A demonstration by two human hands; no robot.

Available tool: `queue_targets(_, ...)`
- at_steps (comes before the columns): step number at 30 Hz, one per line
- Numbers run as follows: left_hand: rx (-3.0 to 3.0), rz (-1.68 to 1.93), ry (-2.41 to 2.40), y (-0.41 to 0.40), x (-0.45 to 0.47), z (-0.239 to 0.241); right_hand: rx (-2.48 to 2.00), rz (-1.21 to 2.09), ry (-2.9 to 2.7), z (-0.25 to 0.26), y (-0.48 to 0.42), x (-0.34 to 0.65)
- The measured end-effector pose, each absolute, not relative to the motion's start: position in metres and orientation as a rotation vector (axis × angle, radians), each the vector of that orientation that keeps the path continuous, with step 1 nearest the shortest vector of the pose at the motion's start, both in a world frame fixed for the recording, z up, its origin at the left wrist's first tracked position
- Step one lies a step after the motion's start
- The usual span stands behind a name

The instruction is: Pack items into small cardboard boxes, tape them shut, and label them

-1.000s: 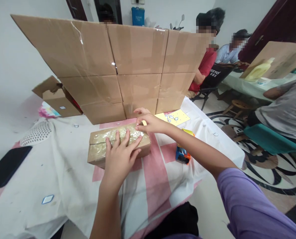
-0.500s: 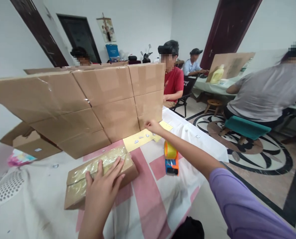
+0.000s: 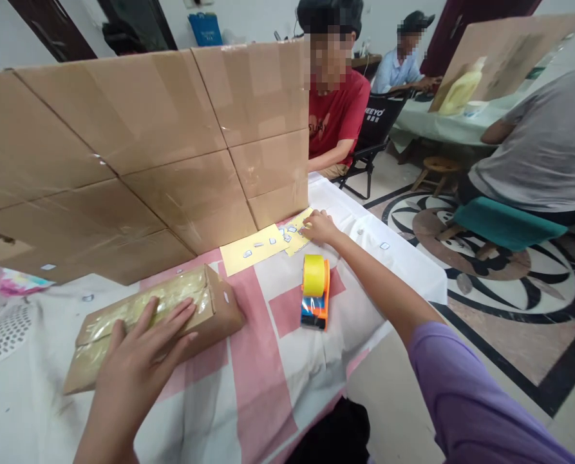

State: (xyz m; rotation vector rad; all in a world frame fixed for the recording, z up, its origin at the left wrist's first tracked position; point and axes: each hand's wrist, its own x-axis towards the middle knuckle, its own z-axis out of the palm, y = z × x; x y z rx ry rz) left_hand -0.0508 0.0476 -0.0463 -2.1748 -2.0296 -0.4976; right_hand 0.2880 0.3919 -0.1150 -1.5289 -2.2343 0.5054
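Left hand [image 3: 140, 351] flat on box [image 3: 171, 316]; right hand [image 3: 319, 227] outstretched.

the tape dispenser [image 3: 315, 292] sits on the table [image 3: 277, 380] between the box [image 3: 158, 321] and sticker sheets [image 3: 268, 245].

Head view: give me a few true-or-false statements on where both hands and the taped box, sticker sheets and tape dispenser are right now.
1. The left hand lies flat on the taped box. True.
2. The right hand grips the tape dispenser. False: it reaches the yellow sticker sheets; the dispenser stands free on the table cloth.
3. The sticker sheets lie at the foot of the cardboard wall. True.
4. The taped box stands open. False: it is closed, with clear tape over its top.
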Motion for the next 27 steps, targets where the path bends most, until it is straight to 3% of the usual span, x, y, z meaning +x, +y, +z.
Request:
queue_targets(14,-2.162,-0.527,-2.044,0.049,-0.056,-0.047,-1.367,0.784,-1.920,-0.128,0.387,0.278)
queue_targets(22,-2.158,-0.470,-2.021,0.051,-0.051,-0.047,-0.893,1.037,-1.748,-0.069,0.347,0.268)
queue_targets(27,-2.193,-0.570,-1.959,0.041,-0.051,-0.040,-0.673,0.961,-1.862,-0.028,0.271,0.248)
